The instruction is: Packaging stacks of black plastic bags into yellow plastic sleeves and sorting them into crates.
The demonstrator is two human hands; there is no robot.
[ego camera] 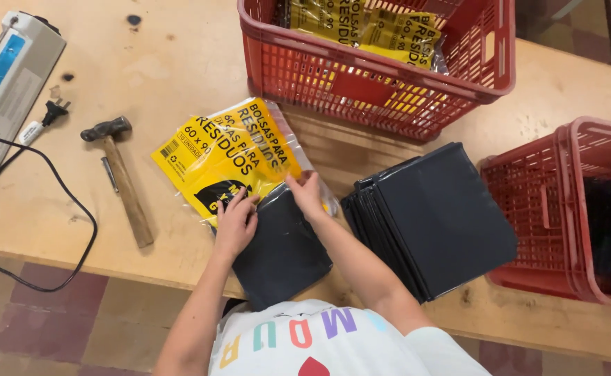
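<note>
My left hand (236,221) presses on a folded bundle of dark grey bags (282,251) at the table's near edge. My right hand (306,192) grips the open mouth of a clear packet with a yellow printed front (225,154). The far end of the grey bundle sits inside that packet mouth. A larger stack of folded dark grey bags (434,216) lies just to the right of my right forearm.
A red plastic basket (382,87) with yellow packets stands behind. Another red basket (563,209) with dark bags is at the right. A hammer (121,174), a heat sealer (3,83) and its black cable (76,209) lie at the left on the wooden table (180,56).
</note>
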